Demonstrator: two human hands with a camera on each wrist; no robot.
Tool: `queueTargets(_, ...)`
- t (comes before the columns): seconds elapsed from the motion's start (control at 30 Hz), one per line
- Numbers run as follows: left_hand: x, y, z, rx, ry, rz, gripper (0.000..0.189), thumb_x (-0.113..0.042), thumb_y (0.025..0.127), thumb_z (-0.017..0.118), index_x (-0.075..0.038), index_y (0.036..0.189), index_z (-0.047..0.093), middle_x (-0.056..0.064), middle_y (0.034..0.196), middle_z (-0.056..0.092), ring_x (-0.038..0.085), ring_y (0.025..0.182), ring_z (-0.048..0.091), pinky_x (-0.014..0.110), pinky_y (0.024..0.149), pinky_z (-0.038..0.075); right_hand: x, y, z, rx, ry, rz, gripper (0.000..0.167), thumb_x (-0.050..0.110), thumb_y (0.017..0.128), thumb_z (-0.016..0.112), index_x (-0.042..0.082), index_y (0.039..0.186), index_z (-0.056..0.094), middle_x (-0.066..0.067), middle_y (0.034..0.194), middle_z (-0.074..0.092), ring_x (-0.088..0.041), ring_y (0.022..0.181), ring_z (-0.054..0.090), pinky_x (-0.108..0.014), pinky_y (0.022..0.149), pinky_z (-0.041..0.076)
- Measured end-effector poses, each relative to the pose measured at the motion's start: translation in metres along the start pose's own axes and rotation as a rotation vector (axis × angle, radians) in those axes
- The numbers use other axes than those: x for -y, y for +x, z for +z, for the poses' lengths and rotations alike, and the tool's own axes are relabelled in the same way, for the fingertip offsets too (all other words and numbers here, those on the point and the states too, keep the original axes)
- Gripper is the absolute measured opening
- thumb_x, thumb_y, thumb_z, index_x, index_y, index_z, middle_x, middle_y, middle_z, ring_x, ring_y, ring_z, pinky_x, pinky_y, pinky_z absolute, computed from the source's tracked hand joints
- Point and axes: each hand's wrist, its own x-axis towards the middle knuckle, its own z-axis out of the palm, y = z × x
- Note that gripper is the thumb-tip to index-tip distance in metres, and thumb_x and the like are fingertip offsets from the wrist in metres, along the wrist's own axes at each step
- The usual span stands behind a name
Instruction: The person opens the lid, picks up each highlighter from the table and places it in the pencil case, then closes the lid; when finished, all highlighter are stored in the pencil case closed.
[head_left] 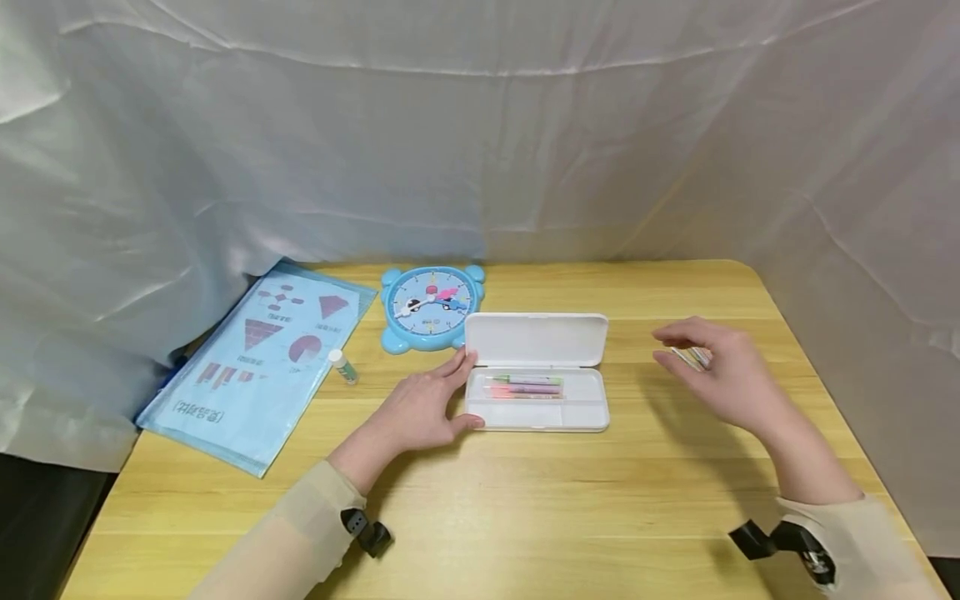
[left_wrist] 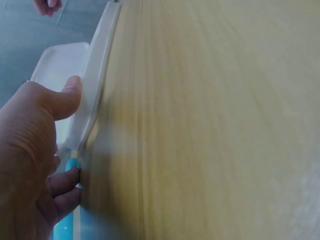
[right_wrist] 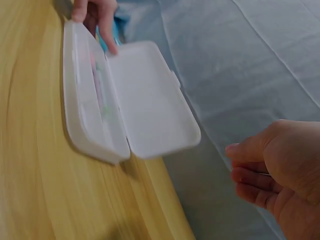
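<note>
An open white pencil case (head_left: 585, 415) lies on the table with its lid (head_left: 536, 340) tipped back. Inside it rest several slim pens (head_left: 528, 389) in green, purple and pink. My left hand (head_left: 423, 404) holds the case's left end, thumb at the near corner and fingers by the hinge and lid. Off to the right, above the table, my right hand (head_left: 723, 375) has its fingers curled round some slim, pale striped sticks (head_left: 692, 358), seen in the gap behind the thumb. Their kind is mostly hidden by the hand.
A blue toy clock (head_left: 431, 340) lies behind the case on the left. Farther left are a glue stick (head_left: 343, 367) and a blue document folder (head_left: 262, 367) printed with charts. A grey curtain (head_left: 480, 150) hangs along the table's back and sides.
</note>
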Motion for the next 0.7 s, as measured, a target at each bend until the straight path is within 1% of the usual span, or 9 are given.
queueTargets(0.1,0.000,0.000,0.000,-0.002,0.000,-0.001,0.103,-0.068,0.093,0.068,-0.018,0.170,0.022,0.006,0.173,0.023,0.038,0.137,0.056,0.051,0.106,0.050,-0.008,-0.009,-0.007,-0.002,-0.022,0.060,0.023,0.003,0.091,0.083,0.008,0.113,0.080,-0.002,0.105,0.077,-0.021,0.095,0.069,-0.014,0.079,0.045)
queueTargets(0.2,0.000,0.000,0.000,-0.003,-0.003,0.002,0.103,-0.068,0.093,0.068,-0.017,0.170,0.022,0.006,0.172,0.023,0.038,0.136,0.056,0.051,0.104,0.051,-0.020,-0.018,-0.012,-0.013,-0.033,0.092,0.023,0.004,0.091,0.083,0.008,0.114,0.080,-0.005,0.104,0.077,-0.012,0.093,0.067,-0.014,0.076,0.044)
queueTargets(0.33,0.000,0.001,-0.001,-0.005,0.001,0.004,0.103,-0.068,0.093,0.068,-0.017,0.170,0.022,0.006,0.172,0.023,0.037,0.136,0.057,0.050,0.104,0.051,-0.036,-0.030,-0.016,-0.029,-0.028,0.134,0.024,0.001,0.090,0.083,0.005,0.113,0.079,-0.011,0.103,0.078,0.003,0.092,0.064,-0.012,0.074,0.044)
queueTargets(0.47,0.000,0.001,0.000,-0.011,0.005,0.008,0.103,-0.069,0.093,0.068,-0.017,0.169,0.023,0.007,0.172,0.024,0.037,0.135,0.057,0.050,0.102,0.052,-0.051,-0.041,-0.018,-0.032,-0.019,0.171,0.022,-0.002,0.088,0.083,0.001,0.109,0.079,-0.016,0.100,0.078,0.012,0.090,0.059,-0.008,0.072,0.044)
queueTargets(0.53,0.000,0.002,0.000,-0.015,0.006,0.010,0.103,-0.069,0.093,0.068,-0.017,0.169,0.023,0.007,0.172,0.024,0.037,0.134,0.058,0.049,0.101,0.053,-0.059,-0.046,-0.018,-0.025,-0.024,0.188,0.021,-0.004,0.087,0.083,-0.001,0.107,0.079,-0.018,0.098,0.078,0.012,0.088,0.058,-0.007,0.069,0.045)
queueTargets(0.57,0.000,0.001,0.001,-0.016,0.005,0.011,0.103,-0.069,0.093,0.068,-0.017,0.169,0.023,0.007,0.172,0.024,0.037,0.134,0.058,0.049,0.100,0.053,-0.062,-0.049,-0.017,-0.015,-0.023,0.201,0.020,-0.005,0.087,0.083,-0.002,0.106,0.079,-0.019,0.098,0.077,0.010,0.088,0.060,-0.007,0.070,0.046)
queueTargets(0.63,0.000,0.001,0.001,-0.016,0.006,0.010,0.103,-0.068,0.093,0.068,-0.017,0.169,0.023,0.007,0.172,0.024,0.038,0.134,0.058,0.049,0.100,0.053,-0.069,-0.054,-0.015,0.014,-0.027,0.234,0.020,-0.004,0.087,0.083,-0.004,0.107,0.078,-0.020,0.098,0.077,0.003,0.085,0.064,-0.008,0.067,0.047)
queueTargets(0.7,0.000,0.000,0.002,-0.017,0.004,0.010,0.103,-0.068,0.093,0.068,-0.016,0.169,0.023,0.007,0.171,0.025,0.038,0.134,0.059,0.049,0.098,0.054,-0.074,-0.060,-0.012,0.047,-0.027,0.270,0.020,-0.003,0.089,0.083,-0.007,0.107,0.077,-0.023,0.098,0.076,-0.009,0.083,0.071,-0.009,0.065,0.049)
